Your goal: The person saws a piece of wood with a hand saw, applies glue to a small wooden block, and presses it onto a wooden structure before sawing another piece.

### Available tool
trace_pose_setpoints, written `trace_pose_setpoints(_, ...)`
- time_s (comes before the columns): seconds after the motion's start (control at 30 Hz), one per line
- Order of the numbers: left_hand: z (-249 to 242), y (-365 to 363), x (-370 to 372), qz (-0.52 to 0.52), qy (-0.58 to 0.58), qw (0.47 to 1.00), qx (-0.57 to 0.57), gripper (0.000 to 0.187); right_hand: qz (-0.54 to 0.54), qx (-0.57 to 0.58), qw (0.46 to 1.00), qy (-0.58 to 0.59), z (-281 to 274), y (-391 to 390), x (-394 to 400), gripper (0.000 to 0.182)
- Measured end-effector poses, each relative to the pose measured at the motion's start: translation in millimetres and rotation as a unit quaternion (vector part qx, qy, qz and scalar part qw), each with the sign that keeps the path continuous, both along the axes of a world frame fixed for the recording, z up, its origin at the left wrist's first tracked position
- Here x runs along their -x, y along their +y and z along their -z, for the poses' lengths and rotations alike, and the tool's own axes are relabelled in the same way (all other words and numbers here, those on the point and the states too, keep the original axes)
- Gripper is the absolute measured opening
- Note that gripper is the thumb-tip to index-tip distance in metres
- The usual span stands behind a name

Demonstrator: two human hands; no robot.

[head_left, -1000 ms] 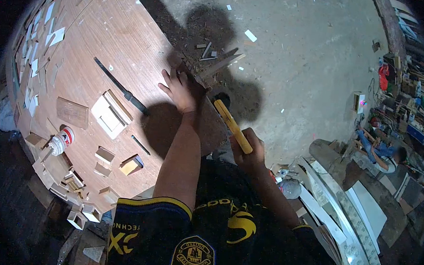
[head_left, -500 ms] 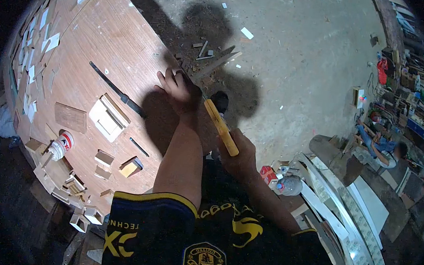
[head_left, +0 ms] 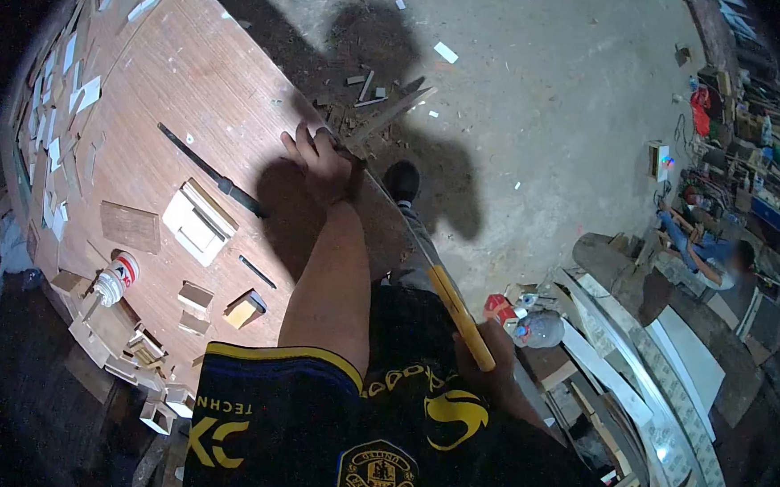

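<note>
My right hand (head_left: 498, 353) is wrapped round the yellow wooden handle (head_left: 460, 315) of a handsaw, low and close to my body. Its thin blade (head_left: 401, 213) runs edge-on up toward the table edge. At that edge my left hand (head_left: 327, 170) rests with fingers bent; its grip is partly hidden in shadow. From beside those fingers a narrow strip (head_left: 384, 121) juts out over the floor. On the table (head_left: 213, 72), left of my hand, lie a long dark file-like tool (head_left: 207, 168) and a white-faced wooden piece (head_left: 199, 223).
Nearer me are a pen-like stick (head_left: 257, 272), a yellow-and-dark block (head_left: 245, 309), and a jar with a red-and-white label (head_left: 118, 278). Offcuts line the table's far left. Long panels (head_left: 649, 384) lie at right, and another person (head_left: 702, 254) sits beyond them.
My right hand has drawn the saw back toward my body and to the right, baring more blade. The left hand stays at the table edge; the view has shifted slightly.
</note>
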State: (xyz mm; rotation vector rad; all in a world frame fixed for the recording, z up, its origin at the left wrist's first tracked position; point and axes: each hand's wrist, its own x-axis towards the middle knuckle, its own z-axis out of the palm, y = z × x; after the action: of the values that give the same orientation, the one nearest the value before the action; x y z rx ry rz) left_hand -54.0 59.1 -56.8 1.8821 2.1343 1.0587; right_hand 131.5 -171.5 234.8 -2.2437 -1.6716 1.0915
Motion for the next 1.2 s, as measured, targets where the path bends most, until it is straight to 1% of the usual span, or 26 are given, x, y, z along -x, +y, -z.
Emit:
trace_pose_setpoints(0.03,19,-1,4,0.006,-0.005,0.999,-0.036,0.03,0.017,-0.004,1.0,0.019,-7,-5,-2,0.031)
trace_pose_setpoints(0.07,13,1,5,0.009,-0.007,0.999,-0.039,0.03,0.034,-0.009,0.999,0.039,-12,-6,-2,0.03)
trace_pose_setpoints(0.13,-13,4,6,-0.041,-0.132,0.982,0.131,0.029,0.049,-0.003,0.998,0.051,-24,8,3,0.023)
trace_pose_setpoints(0.23,-44,4,-4,-0.051,-0.085,0.987,0.127,0.025,0.038,-0.022,0.995,0.086,-32,24,1,0.019)
trace_pose_setpoints(0.27,-41,4,-4,-0.053,-0.085,0.987,0.126,0.025,0.016,-0.042,0.993,0.106,-33,26,-2,0.021)
trace_pose_setpoints(0.3,-33,1,-5,-0.061,-0.13,0.983,0.119,0.023,-0.032,-0.099,0.991,0.085,-30,31,-7,0.021)
trace_pose_setpoints(0.37,-17,-2,-5,-0.071,-0.175,0.976,0.113,0.022,-0.03,-0.086,0.992,0.09,-33,40,-12,0.02)
trace_pose_setpoints(0.43,-3,-1,4,-0.021,-0.243,0.962,0.124,0.034,-0.02,-0.098,0.992,0.083,-46,56,-5,0.022)
trace_pose_setpoints(0.47,-12,-1,2,-0.024,-0.244,0.962,0.124,0.034,-0.024,-0.097,0.992,0.083,-51,62,0,0.022)
trace_pose_setpoints(0.53,-45,0,-3,-0.031,-0.091,0.987,0.132,0.054,0.013,-0.085,0.993,0.087,-57,70,7,0.022)
trace_pose_setpoints(0.57,-49,-1,-3,-0.032,-0.092,0.986,0.134,0.054,0.012,-0.083,0.993,0.086,-59,75,8,0.022)
trace_pose_setpoints(0.63,-53,-2,-3,-0.006,-0.054,0.985,0.163,0.07,0.006,-0.074,0.995,0.066,-63,85,8,0.021)
trace_pose_setpoints(0.67,-30,-4,0,-0.005,-0.056,0.985,0.164,0.07,0.007,-0.074,0.995,0.064,-67,89,7,0.021)
trace_pose_setpoints(0.7,9,-8,7,0.008,-0.225,0.965,0.134,0.07,0.008,-0.064,0.995,0.076,-70,94,6,0.021)
trace_pose_setpoints(0.73,30,-10,11,0.02,-0.386,0.917,0.1,0.071,0.009,-0.053,0.995,0.089,-72,96,5,0.021)
trace_pose_setpoints(0.77,12,-7,7,0.019,-0.386,0.917,0.099,0.071,0.008,-0.053,0.995,0.089,-72,95,2,0.021)
trace_pose_setpoints(0.8,-25,-4,0,0.0,-0.222,0.966,0.132,0.062,-0.029,-0.036,0.996,0.079,-71,90,-4,0.019)
trace_pose_setpoints(0.83,-49,-1,-5,-0.019,-0.051,0.985,0.163,0.053,-0.065,-0.017,0.995,0.07,-70,87,-7,0.017)
trace_pose_setpoints(0.87,-52,1,-8,-0.021,-0.049,0.985,0.163,0.053,-0.067,-0.016,0.995,0.072,-66,86,-8,0.017)
trace_pose_setpoints(0.93,-55,4,-11,-0.058,-0.065,0.99,0.115,0.033,-0.094,-0.056,0.993,0.046,-60,86,-10,0.02)
trace_pose_setpoints(0.97,-58,8,-11,-0.06,-0.065,0.989,0.117,0.033,-0.095,-0.054,0.993,0.046,-59,88,-8,0.02)
trace_pose_setpoints(1.03,-66,14,-16,-0.093,-0.101,0.982,0.132,0.023,-0.029,0.002,0.998,0.06,-58,92,-5,0.023)
trace_pose_setpoints(1.07,-68,13,-18,-0.093,-0.101,0.981,0.134,0.023,-0.028,0.004,0.998,0.059,-59,95,-9,0.023)
trace_pose_setpoints(1.13,-71,15,-17,-0.116,-0.054,0.981,0.145,0.043,-0.052,-0.005,0.993,0.104,-62,102,-14,0.026)
trace_pose_setpoints(1.17,-64,15,-16,-0.112,-0.051,0.982,0.145,0.043,-0.047,-0.005,0.993,0.106,-62,100,-14,0.026)
trace_pose_setpoints(1.2,-47,15,-14,-0.1,-0.087,0.987,0.092,0.042,-0.043,-0.015,0.994,0.098,-60,97,-13,0.027)
